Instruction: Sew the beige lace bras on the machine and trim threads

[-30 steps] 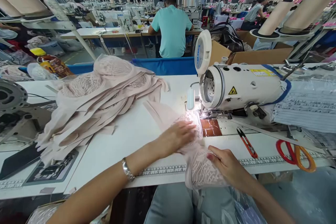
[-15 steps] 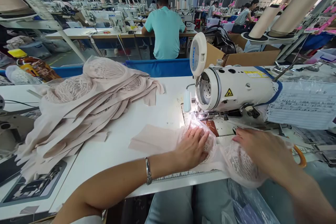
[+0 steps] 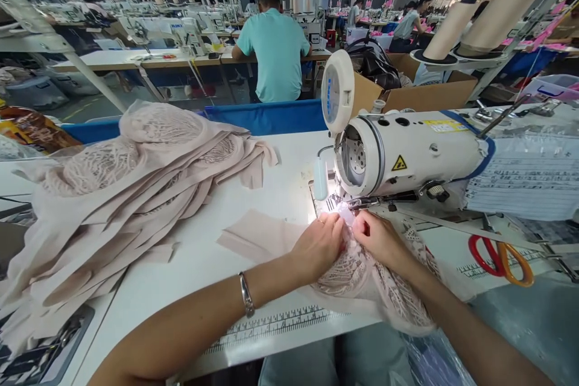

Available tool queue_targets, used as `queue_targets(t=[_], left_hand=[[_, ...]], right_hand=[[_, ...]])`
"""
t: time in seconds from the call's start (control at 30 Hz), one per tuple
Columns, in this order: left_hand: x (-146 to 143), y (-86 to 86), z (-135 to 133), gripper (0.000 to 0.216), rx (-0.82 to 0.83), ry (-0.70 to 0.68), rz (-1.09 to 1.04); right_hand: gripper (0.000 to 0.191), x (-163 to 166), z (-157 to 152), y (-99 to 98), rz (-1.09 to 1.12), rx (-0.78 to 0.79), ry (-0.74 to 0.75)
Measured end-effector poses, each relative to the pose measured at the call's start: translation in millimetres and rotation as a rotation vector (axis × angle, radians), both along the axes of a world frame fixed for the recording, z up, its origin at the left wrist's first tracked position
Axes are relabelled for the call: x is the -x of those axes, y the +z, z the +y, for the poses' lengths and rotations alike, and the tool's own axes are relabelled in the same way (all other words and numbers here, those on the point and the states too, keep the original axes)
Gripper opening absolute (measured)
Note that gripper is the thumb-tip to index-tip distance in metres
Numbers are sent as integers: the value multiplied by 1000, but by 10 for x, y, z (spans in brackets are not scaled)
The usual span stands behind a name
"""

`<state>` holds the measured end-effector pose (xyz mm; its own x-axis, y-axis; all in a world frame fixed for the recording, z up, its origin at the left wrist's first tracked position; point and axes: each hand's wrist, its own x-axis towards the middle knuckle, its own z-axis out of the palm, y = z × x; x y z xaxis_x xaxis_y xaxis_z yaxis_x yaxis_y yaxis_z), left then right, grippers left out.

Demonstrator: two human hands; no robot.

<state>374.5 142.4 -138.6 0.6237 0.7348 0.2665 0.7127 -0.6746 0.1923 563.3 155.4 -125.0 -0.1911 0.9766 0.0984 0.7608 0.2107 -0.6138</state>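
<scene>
A pale pink lace garment piece [image 3: 362,277] lies on the white table in front of the white sewing machine [image 3: 407,154]. My left hand [image 3: 321,244] rests on its left part, fingers curled and pinching the fabric edge just below the needle. My right hand [image 3: 380,238] pinches the same edge from the right, fingertips almost touching the left ones. A plain pink strip [image 3: 253,235] of the piece trails away to the left. The lower part of the lace hangs over the table's front edge.
A big heap of pink garment pieces [image 3: 126,187] covers the table's left half. Red and orange scissors [image 3: 500,256] lie at the right, papers [image 3: 529,184] behind them. A person in a teal shirt [image 3: 274,48] sits with their back turned at the bench beyond.
My right hand came in from the right over the lace and now pinches the edge at the needle. My left hand moved up to meet it. The lace has been drawn together under the presser foot.
</scene>
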Motion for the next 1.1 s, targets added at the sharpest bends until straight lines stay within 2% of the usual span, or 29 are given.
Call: queue_targets(t=[0.07,0.13,0.27,0.33,0.43,0.47,0.53,0.6,0.67,0.8,0.87,0.97,1.1], left_hand=[[-76,-38,-46,36,-141,-16,137],[-109,-67,-110,44,-243,-8,178],[-68,-68,-184,37,-331,41,121],[-31,-38,-197,27,-396,-114,76],[-9,33,-230,25,-553,-505,-16],[-14,57,-244,24,-583,-599,-54],[-35,96,-260,22,-574,-651,-120],[-49,112,-238,17,-542,-568,-185],[-42,101,-172,17,-525,-404,-202],[12,14,-18,25,-454,-105,-65],[29,-42,6,33,-434,-54,38],[29,-102,-27,41,-448,-66,152],[3,-142,-64,41,-387,-33,130]], right_hand=[[15,-25,-5,-16,36,6,-31],[17,-18,-3,-35,36,32,-66],[16,46,17,-49,-77,18,-98],[14,76,30,-42,-114,4,-114],[13,104,44,-21,-157,54,-124],[13,109,47,-13,-172,69,-131],[12,115,47,-1,-197,95,-143],[12,114,43,-1,-207,113,-151],[11,110,38,-12,-204,111,-146],[12,110,29,-32,-225,57,-118],[14,115,20,-22,-276,47,-137],[15,113,2,3,-374,63,-175],[34,85,-14,-16,-332,-1,-91]])
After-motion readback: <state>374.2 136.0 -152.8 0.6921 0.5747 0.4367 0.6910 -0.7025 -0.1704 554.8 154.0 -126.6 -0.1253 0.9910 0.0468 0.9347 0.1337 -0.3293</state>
